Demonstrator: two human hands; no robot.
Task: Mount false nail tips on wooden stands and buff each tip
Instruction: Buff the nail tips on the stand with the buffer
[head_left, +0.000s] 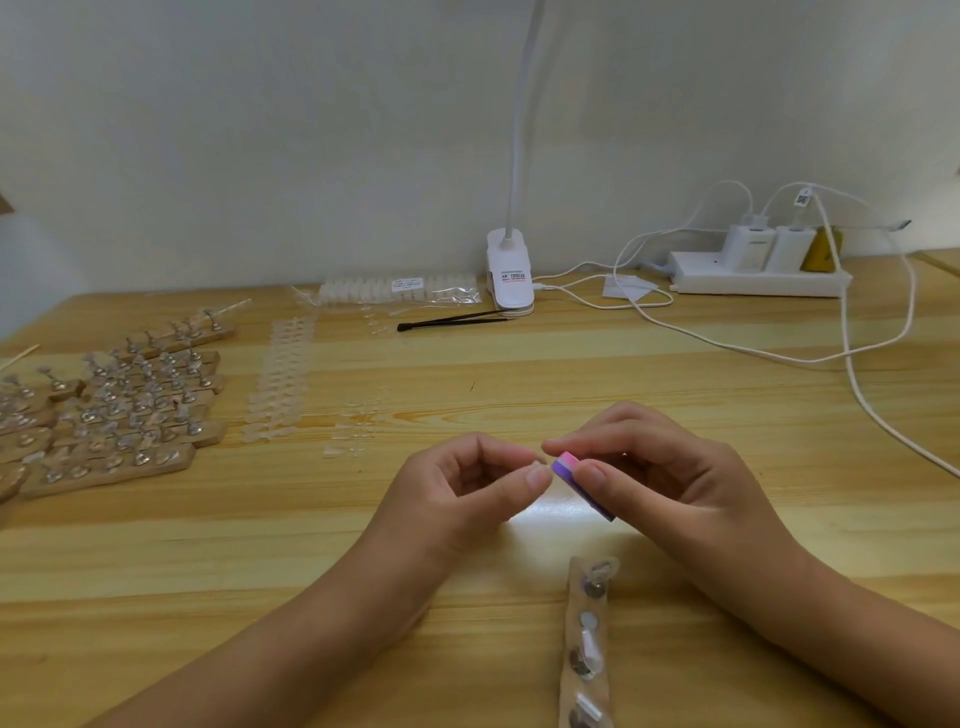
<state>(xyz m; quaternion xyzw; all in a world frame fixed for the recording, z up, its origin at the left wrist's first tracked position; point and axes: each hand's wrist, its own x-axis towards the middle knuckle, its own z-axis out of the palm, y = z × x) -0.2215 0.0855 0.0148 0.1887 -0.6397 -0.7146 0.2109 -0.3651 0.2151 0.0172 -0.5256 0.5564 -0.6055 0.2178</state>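
Mid-frame, left hand (467, 488) pinches what seems a tip (539, 463); right hand (675, 483) grips the buffer (569, 466). Stroke lightly, keeping the tip steady.

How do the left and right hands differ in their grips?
The left hand pinches a tiny pale nail tip, barely visible, between thumb and forefinger; the right hand grips a larger pink-and-purple buffer block. The tip is almost hidden in the left hand's pinch; the block sticks out past the right hand's thumb. Both hands curl inward, fingertips close together.
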